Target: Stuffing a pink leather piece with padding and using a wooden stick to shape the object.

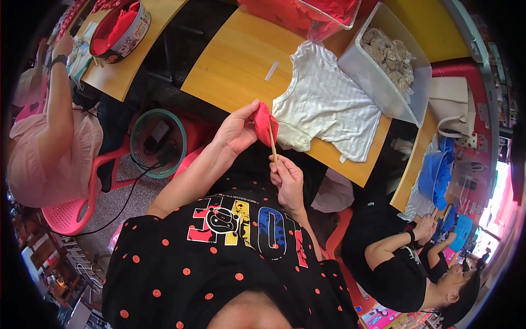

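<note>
My left hand (239, 129) pinches a small red fabric piece (264, 125) just off the near edge of the wooden table. In my right hand (287, 178) is a thin wooden stick (273, 143), gripped low between thumb and fingers. The stick's upper end goes into a fold of the red fabric, so its tip is hidden. Right beyond my hands, a wrinkled white shirt (329, 96) lies spread over the table (230, 60).
A clear bin (350, 60) of beige pieces and a red-filled bin (307, 13) stand at the table's far side. Left are a round tin (131, 41) of red fabric, a green basket (139, 131) and a seated person (55, 142). Another person (405, 268) works at right.
</note>
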Action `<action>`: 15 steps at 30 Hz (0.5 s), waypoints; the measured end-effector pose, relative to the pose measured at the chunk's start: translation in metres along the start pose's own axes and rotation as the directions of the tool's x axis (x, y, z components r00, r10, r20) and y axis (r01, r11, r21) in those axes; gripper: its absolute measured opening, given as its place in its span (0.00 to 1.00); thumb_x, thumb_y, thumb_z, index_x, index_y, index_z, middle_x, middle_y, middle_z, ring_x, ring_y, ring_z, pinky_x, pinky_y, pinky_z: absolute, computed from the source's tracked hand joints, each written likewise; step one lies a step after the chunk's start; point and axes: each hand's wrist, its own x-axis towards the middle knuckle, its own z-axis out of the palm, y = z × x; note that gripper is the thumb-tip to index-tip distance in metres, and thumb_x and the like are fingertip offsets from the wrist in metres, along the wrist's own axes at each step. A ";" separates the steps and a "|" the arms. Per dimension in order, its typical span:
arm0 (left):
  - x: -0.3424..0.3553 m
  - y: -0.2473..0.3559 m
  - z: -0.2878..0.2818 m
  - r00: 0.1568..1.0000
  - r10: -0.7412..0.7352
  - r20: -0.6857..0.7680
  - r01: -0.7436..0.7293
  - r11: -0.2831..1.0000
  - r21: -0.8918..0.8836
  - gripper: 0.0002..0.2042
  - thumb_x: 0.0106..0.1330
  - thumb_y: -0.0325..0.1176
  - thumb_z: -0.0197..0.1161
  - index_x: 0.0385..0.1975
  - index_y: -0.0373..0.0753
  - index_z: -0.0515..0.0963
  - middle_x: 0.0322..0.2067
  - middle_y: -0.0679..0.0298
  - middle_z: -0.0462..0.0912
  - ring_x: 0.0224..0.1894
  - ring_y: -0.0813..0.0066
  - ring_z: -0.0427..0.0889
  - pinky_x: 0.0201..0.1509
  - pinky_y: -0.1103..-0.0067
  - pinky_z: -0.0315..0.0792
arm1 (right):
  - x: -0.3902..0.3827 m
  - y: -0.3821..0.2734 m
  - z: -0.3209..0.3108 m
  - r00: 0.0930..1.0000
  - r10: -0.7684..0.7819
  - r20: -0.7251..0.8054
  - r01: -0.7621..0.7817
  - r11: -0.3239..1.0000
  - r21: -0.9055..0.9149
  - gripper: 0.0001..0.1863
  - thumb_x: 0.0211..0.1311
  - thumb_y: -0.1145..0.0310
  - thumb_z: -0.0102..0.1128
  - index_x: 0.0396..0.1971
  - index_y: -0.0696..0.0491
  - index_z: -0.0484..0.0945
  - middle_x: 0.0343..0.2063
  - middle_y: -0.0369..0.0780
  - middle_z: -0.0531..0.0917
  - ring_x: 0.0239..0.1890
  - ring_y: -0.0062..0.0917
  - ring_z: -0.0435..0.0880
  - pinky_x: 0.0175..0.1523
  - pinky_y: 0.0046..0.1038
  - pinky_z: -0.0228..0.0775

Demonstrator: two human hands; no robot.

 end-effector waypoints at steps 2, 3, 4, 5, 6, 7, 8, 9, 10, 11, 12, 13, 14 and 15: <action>-0.001 0.002 0.003 1.000 -0.010 -0.008 0.010 1.000 0.022 0.07 0.67 0.33 0.57 0.38 0.36 0.73 0.33 0.61 0.78 0.38 0.69 0.78 0.49 0.67 0.74 | 0.001 0.000 0.000 1.000 0.013 0.017 -0.013 0.999 0.030 0.12 0.68 0.71 0.49 0.45 0.61 0.74 0.25 0.30 0.72 0.18 0.07 0.59 0.22 0.11 0.46; -0.003 0.002 0.005 1.000 -0.010 -0.008 0.010 1.000 0.021 0.07 0.67 0.33 0.57 0.38 0.36 0.73 0.33 0.61 0.78 0.38 0.69 0.78 0.49 0.67 0.74 | 0.001 0.001 -0.001 1.000 0.005 0.020 -0.006 0.999 0.032 0.12 0.68 0.70 0.49 0.45 0.61 0.74 0.25 0.30 0.72 0.19 0.07 0.59 0.22 0.11 0.46; -0.005 0.001 0.007 0.999 0.002 0.032 -0.004 0.997 0.071 0.08 0.67 0.33 0.57 0.37 0.36 0.73 0.33 0.61 0.78 0.37 0.69 0.78 0.48 0.68 0.74 | 0.001 0.002 -0.001 1.000 -0.003 0.022 0.003 0.999 0.034 0.12 0.68 0.70 0.49 0.45 0.61 0.74 0.25 0.30 0.72 0.19 0.07 0.60 0.22 0.11 0.47; -0.007 -0.001 0.008 0.997 0.012 0.072 -0.020 0.992 0.121 0.08 0.67 0.34 0.57 0.37 0.36 0.73 0.33 0.62 0.78 0.36 0.69 0.79 0.47 0.68 0.75 | 0.001 0.001 -0.002 1.000 -0.004 0.021 0.003 0.999 0.034 0.12 0.68 0.70 0.49 0.45 0.61 0.74 0.25 0.30 0.72 0.19 0.07 0.60 0.22 0.11 0.47; -0.007 -0.001 0.007 0.997 0.012 0.073 -0.021 0.992 0.121 0.08 0.67 0.34 0.57 0.37 0.36 0.73 0.33 0.62 0.78 0.36 0.69 0.79 0.47 0.68 0.75 | 0.002 -0.001 -0.001 1.000 -0.005 0.031 0.006 1.000 -0.014 0.12 0.68 0.70 0.49 0.46 0.61 0.74 0.24 0.30 0.72 0.19 0.07 0.60 0.22 0.11 0.47; -0.007 0.000 0.004 0.997 0.031 0.075 -0.044 0.985 0.169 0.08 0.67 0.35 0.57 0.36 0.36 0.73 0.32 0.62 0.78 0.35 0.69 0.79 0.46 0.68 0.75 | 0.004 -0.003 -0.001 0.999 -0.007 0.041 0.009 0.998 -0.062 0.13 0.68 0.70 0.49 0.46 0.61 0.74 0.24 0.30 0.72 0.19 0.07 0.60 0.22 0.11 0.48; -0.006 0.000 0.001 0.996 0.051 0.078 -0.067 0.974 0.217 0.09 0.67 0.36 0.57 0.36 0.36 0.73 0.32 0.62 0.78 0.35 0.69 0.79 0.45 0.68 0.75 | 0.004 -0.007 -0.002 0.999 -0.008 0.040 0.010 0.998 -0.061 0.13 0.68 0.70 0.49 0.46 0.61 0.74 0.24 0.30 0.72 0.19 0.07 0.60 0.22 0.11 0.48; -0.005 0.003 -0.003 0.996 0.050 0.078 -0.066 0.973 0.219 0.09 0.67 0.36 0.57 0.36 0.36 0.73 0.32 0.62 0.78 0.35 0.69 0.79 0.45 0.68 0.75 | 0.004 -0.012 -0.002 0.999 0.023 0.045 -0.018 0.992 -0.125 0.13 0.68 0.70 0.49 0.46 0.61 0.75 0.24 0.30 0.72 0.19 0.07 0.60 0.22 0.11 0.48; -0.004 0.006 -0.007 0.995 0.070 0.077 -0.087 0.968 0.235 0.09 0.67 0.37 0.57 0.35 0.36 0.73 0.31 0.62 0.78 0.34 0.69 0.79 0.45 0.68 0.75 | 0.004 -0.015 -0.001 0.997 0.055 0.048 -0.045 0.981 -0.188 0.13 0.68 0.70 0.48 0.46 0.61 0.75 0.24 0.30 0.72 0.19 0.07 0.60 0.22 0.11 0.48; -0.003 0.008 -0.009 0.993 0.091 0.076 -0.107 0.962 0.251 0.10 0.67 0.37 0.57 0.35 0.36 0.72 0.31 0.62 0.78 0.34 0.70 0.79 0.45 0.68 0.75 | 0.003 -0.016 0.001 0.997 0.055 0.049 -0.045 0.981 -0.187 0.13 0.68 0.70 0.48 0.46 0.61 0.75 0.24 0.30 0.72 0.19 0.07 0.60 0.22 0.11 0.48; -0.005 0.009 -0.005 0.994 0.091 0.057 -0.103 0.959 0.264 0.09 0.67 0.37 0.57 0.35 0.36 0.72 0.31 0.62 0.78 0.33 0.69 0.79 0.45 0.67 0.76 | 0.002 -0.017 0.001 0.998 0.044 0.035 -0.035 0.975 -0.220 0.12 0.68 0.71 0.49 0.46 0.61 0.75 0.25 0.30 0.72 0.19 0.07 0.60 0.21 0.11 0.48; -0.004 0.009 -0.005 0.994 0.089 0.056 -0.101 0.959 0.264 0.09 0.67 0.37 0.57 0.35 0.36 0.72 0.31 0.62 0.78 0.33 0.69 0.79 0.45 0.67 0.76 | 0.002 -0.018 0.002 0.999 0.032 0.022 -0.026 0.967 -0.253 0.12 0.67 0.72 0.49 0.46 0.61 0.75 0.25 0.31 0.72 0.19 0.07 0.60 0.21 0.10 0.47; -0.004 0.009 -0.006 0.997 0.046 0.065 -0.060 0.970 0.235 0.09 0.67 0.36 0.57 0.35 0.36 0.72 0.31 0.62 0.78 0.34 0.69 0.79 0.45 0.67 0.75 | 0.001 -0.016 0.002 0.999 0.033 0.021 -0.027 0.967 -0.253 0.12 0.67 0.72 0.49 0.46 0.61 0.75 0.25 0.31 0.72 0.19 0.07 0.60 0.21 0.10 0.47; -0.004 0.010 -0.006 0.997 0.006 0.075 -0.021 0.978 0.207 0.08 0.67 0.35 0.57 0.36 0.36 0.72 0.31 0.61 0.78 0.34 0.68 0.79 0.46 0.67 0.75 | 0.002 -0.014 0.001 1.000 -0.001 0.018 0.006 0.965 -0.262 0.12 0.68 0.71 0.49 0.46 0.61 0.75 0.25 0.31 0.72 0.19 0.07 0.60 0.21 0.10 0.48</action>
